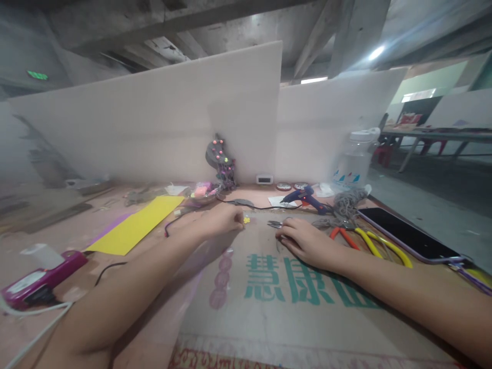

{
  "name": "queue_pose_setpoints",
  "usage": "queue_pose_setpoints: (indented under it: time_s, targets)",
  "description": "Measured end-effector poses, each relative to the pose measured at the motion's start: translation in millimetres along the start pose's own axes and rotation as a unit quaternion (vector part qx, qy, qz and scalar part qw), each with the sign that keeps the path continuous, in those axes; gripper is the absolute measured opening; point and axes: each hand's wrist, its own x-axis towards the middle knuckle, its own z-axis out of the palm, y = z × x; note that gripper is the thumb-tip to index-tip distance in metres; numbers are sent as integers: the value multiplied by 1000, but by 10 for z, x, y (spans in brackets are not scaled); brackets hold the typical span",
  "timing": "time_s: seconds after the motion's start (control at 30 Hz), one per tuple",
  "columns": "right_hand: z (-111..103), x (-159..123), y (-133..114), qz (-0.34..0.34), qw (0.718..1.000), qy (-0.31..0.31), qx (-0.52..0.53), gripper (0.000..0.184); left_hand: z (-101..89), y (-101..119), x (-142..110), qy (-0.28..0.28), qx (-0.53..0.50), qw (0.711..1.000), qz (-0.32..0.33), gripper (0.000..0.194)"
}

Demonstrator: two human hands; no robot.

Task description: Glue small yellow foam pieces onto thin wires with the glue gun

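Observation:
My left hand (226,219) is closed in a pinch, with a small yellow paper flower (246,220) at its fingertips. To its right, my right hand (298,237) rests low over the cardboard sheet (249,318), fingers curled. Small metal blades, seemingly of scissors (274,224), stick out to the left past those fingers; their handles are hidden by the hand. A short gap separates the blades from the flower. Beside my right wrist lie pliers with orange-red handles (344,237) and pliers with yellow handles (384,247).
A blue glue gun (305,197), grey yarn (348,202) and a phone (407,233) lie at the right. A water bottle (351,159) stands behind. Left are yellow paper (140,225) and a magenta power strip (46,277) with cables. A beaded grey crescent ornament (220,156) stands at the back.

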Motion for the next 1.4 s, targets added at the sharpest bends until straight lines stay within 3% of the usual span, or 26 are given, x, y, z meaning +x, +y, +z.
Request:
queue_pose_setpoints:
  time_s: [0.2,0.43,0.9,1.17,1.4]
  targets:
    - [15,-1,14,0,1000,-1,4,24,-50,0,-33,-71,-17,997,16,15]
    - [8,-1,8,-4,1000,4,9,22,-88,-8,-41,-100,-18,994,29,16]
    - [24,2,13,1,1000,0,4,24,-143,173,-119,-63,42,996,50,22]
    - [11,14,-4,2,1000,-1,9,24,-119,153,-83,-51,24,998,11,17]
    - [10,-3,7,-1,1000,1,6,23,-91,192,-77,13,26,1000,-6,18]
